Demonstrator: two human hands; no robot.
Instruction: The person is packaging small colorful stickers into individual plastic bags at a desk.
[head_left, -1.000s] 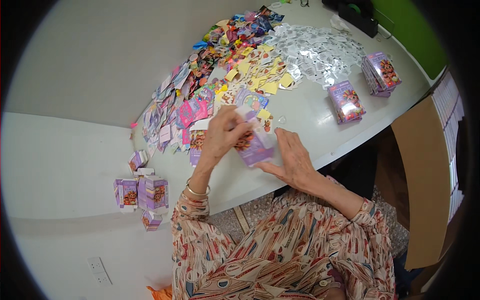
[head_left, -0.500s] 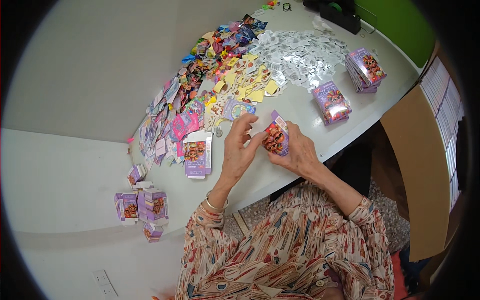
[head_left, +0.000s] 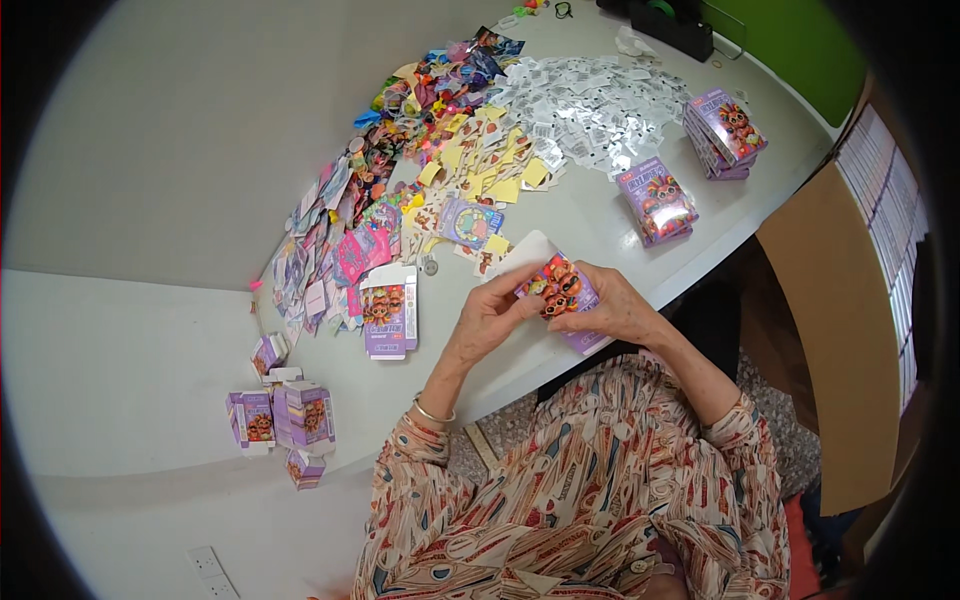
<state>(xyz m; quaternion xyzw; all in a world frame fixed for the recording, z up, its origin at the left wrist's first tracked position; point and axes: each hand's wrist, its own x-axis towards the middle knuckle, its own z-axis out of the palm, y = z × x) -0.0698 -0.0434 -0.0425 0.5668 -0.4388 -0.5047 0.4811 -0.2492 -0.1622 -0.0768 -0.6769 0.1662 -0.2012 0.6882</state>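
Between my hands, over the table's near edge, is a small purple cardboard box [head_left: 562, 285] with orange cartoon characters on its face. A white flap sticks out from its upper left, and a purple end shows below. My left hand [head_left: 487, 318] is closed on the box's left side, thumb on the printed face. Fingers of my right hand [head_left: 622, 308] wrap round the right side. Left of my left hand lies a similar flattened box [head_left: 390, 312] with white flaps. Beyond the held box are a purple card packet [head_left: 470, 222] and cream and yellow cards [head_left: 488, 160].
Purple boxes stand in two stacks at the right, a near stack [head_left: 657, 203] and a far stack [head_left: 725, 135]. White printed slips [head_left: 595, 105] and colourful packets [head_left: 335, 230] are heaped beyond. More boxes [head_left: 303, 415] stand at the left. An open carton [head_left: 835, 320] is at the right.
The box has turned so its face shows more fully, and a white flap now shows. My left hand has closed onto it from apart.
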